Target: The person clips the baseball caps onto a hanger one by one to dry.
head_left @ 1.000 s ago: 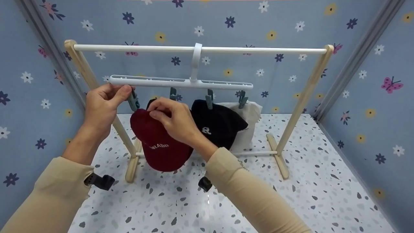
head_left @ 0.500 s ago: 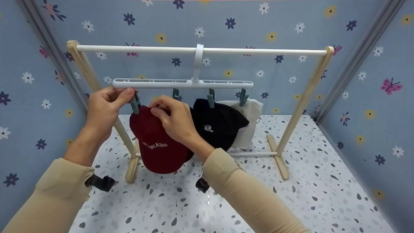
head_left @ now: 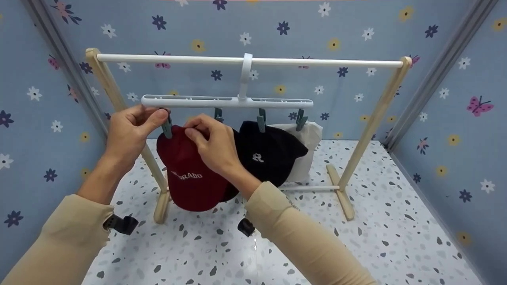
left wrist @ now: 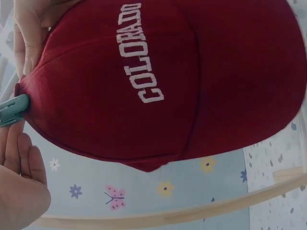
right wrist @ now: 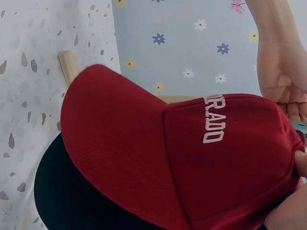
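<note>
A dark red cap (head_left: 194, 186) with white lettering, COLORADO in the left wrist view, hangs brim down below the left end of a white clip hanger (head_left: 198, 103). My left hand (head_left: 128, 132) pinches the green clip (head_left: 166, 127) at that end between thumb and fingers. The clip's lower tip overlaps the cap's top edge, as the clip (left wrist: 15, 109) in the left wrist view also shows. My right hand (head_left: 216, 144) pinches the cap's upper edge just right of the clip. Its fingertips are partly hidden behind the fabric in the right wrist view.
A black cap (head_left: 265, 154) and a white cloth item (head_left: 307, 152) hang from clips to the right. Another dark item shows partly behind the red cap. The hanger hooks over the white rail (head_left: 328, 62) of a wooden rack (head_left: 374, 122), before a flowered wall (head_left: 301, 23).
The red cap has risen slightly and shifted left, so its top edge meets the clip's tip. The hanger's left end has dipped, leaving the bar more level. Both hands keep their pinch.
</note>
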Demonstrator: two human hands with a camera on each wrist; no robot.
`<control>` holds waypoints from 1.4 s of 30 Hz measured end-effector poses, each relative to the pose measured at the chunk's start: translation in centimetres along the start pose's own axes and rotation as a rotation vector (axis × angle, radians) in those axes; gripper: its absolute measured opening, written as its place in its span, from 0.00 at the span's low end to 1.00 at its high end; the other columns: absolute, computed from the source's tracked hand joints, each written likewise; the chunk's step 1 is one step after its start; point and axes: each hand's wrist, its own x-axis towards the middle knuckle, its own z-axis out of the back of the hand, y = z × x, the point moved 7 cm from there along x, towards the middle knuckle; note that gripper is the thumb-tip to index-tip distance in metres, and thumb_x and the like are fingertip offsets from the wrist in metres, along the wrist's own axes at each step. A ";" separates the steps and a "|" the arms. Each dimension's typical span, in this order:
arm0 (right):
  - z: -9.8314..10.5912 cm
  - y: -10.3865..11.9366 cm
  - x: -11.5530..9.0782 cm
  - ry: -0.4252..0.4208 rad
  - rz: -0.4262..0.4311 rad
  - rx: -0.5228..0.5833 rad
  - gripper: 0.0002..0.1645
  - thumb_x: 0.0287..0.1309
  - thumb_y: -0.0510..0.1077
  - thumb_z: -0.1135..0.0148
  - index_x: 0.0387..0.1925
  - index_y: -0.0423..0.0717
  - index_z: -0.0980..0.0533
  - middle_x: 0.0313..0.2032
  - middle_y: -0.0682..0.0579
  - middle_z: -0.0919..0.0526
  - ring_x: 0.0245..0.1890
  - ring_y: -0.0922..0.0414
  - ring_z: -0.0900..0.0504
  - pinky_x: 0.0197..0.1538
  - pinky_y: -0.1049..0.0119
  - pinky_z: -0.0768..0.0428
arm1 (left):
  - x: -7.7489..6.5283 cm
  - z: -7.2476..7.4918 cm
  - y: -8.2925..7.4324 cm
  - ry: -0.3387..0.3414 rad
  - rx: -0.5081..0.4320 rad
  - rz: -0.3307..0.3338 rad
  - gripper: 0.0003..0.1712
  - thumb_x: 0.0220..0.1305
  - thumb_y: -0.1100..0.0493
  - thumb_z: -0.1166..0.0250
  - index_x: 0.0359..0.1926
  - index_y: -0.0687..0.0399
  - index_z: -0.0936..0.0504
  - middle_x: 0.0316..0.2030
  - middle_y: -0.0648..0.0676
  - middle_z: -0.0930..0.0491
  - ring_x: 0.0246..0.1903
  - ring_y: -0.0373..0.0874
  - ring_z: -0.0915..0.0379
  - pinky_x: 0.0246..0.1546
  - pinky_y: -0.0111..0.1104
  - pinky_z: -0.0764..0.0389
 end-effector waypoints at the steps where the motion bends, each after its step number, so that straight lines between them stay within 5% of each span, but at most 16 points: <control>1: 0.0 -0.1 0.0 0.002 -0.011 0.006 0.04 0.73 0.38 0.33 0.43 0.45 0.14 0.37 0.54 0.11 0.34 0.67 0.18 0.43 0.74 0.19 | 0.0 0.0 0.0 0.006 0.000 -0.003 0.21 0.75 0.53 0.31 0.58 0.66 0.14 0.41 0.38 0.11 0.50 0.38 0.17 0.60 0.28 0.24; 12: -0.1 -0.6 -0.4 0.070 -0.097 0.015 0.09 0.74 0.41 0.34 0.50 0.46 0.14 0.38 0.55 0.11 0.36 0.68 0.15 0.45 0.73 0.17 | -0.3 0.0 0.4 0.030 0.010 -0.028 0.19 0.76 0.55 0.32 0.58 0.64 0.14 0.41 0.40 0.12 0.47 0.40 0.20 0.54 0.27 0.25; 21: 1.0 -0.7 -1.6 0.178 -0.032 -0.058 0.14 0.75 0.41 0.35 0.58 0.44 0.17 0.47 0.51 0.10 0.44 0.66 0.13 0.50 0.74 0.17 | -0.7 0.1 1.0 0.041 0.023 -0.026 0.19 0.76 0.56 0.32 0.60 0.63 0.14 0.42 0.41 0.13 0.44 0.40 0.22 0.49 0.26 0.24; 28: 4.5 -1.2 -3.0 0.208 0.012 -0.082 0.17 0.75 0.40 0.35 0.61 0.42 0.19 0.56 0.48 0.13 0.55 0.58 0.14 0.60 0.66 0.18 | -0.7 0.5 1.4 0.030 0.050 -0.027 0.19 0.76 0.57 0.32 0.61 0.64 0.15 0.43 0.38 0.13 0.43 0.37 0.23 0.45 0.26 0.25; 42: 14.3 -4.0 -6.8 0.119 -0.015 -0.135 0.16 0.72 0.37 0.33 0.58 0.42 0.17 0.50 0.46 0.11 0.46 0.58 0.11 0.49 0.62 0.13 | -2.3 1.8 1.6 0.004 0.201 -0.059 0.23 0.74 0.52 0.30 0.66 0.53 0.16 0.51 0.39 0.15 0.50 0.36 0.22 0.54 0.23 0.28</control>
